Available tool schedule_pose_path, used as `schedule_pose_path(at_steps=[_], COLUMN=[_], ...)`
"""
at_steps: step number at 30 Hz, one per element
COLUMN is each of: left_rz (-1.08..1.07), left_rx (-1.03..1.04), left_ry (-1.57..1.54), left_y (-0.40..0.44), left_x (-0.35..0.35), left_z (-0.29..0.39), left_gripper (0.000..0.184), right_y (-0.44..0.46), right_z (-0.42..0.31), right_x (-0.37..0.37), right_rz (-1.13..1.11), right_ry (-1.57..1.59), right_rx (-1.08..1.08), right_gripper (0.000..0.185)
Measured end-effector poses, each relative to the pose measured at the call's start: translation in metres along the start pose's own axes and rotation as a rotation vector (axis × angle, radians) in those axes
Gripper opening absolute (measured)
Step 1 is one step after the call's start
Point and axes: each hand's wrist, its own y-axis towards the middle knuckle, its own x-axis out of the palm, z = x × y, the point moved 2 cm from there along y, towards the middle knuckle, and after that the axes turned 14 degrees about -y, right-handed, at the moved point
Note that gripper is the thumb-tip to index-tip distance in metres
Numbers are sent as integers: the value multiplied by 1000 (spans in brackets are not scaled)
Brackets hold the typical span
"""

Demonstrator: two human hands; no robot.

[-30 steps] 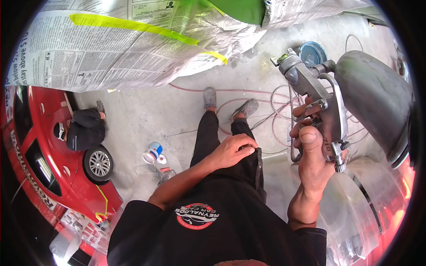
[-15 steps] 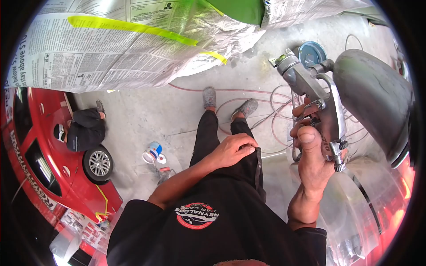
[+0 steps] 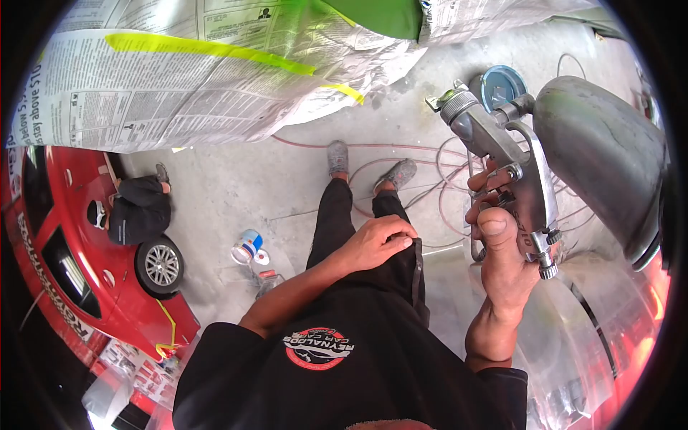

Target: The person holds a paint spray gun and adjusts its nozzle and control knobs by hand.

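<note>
Grey concrete floor (image 3: pixel 222 179) leaves a gap between the crouching black-clad person (image 3: pixel 141 210) and the grey shoes (image 3: pixel 338 159); wrinkled newspaper sheets (image 3: pixel 179 97) bar the front, a silver metal spray gun (image 3: pixel 527 175) the right.

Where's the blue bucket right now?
Head view, upper right: the blue bucket is on the floor, showing between the nozzle end of the spray gun in the right hand and the gun's dark cup.

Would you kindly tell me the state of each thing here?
Silver metal spray gun: held in right hand, trigger state unclear.
Dark grey metal cup: attached to the gun.
Round blue bucket: open.
Thin reddish hose: loosely looped on floor.
Printed newspaper sheets: taped, green-tinged.
Left hand: curled against black trousers.
</note>
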Motion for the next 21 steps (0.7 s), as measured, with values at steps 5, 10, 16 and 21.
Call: schedule_pose_path(at_steps=[5,10,16,21], left_rz=[5,9,3,4], left_rx=[2,4,2,26], left_ry=[1,-1,5,3], left_y=[2,1,2,4], left_x=[1,1,2,3], left_z=[2,-1,1,2], left_gripper=[16,15,15,15], right_y=[2,5,5,2], right_z=[-1,-4,-4,-1], right_x=[2,1,-3,-4], right_rz=[58,90,33,18], right_ry=[-52,-81,-25,-22], right_rx=[-32,-43,-36,-37], right_gripper=[52,52,53,54])
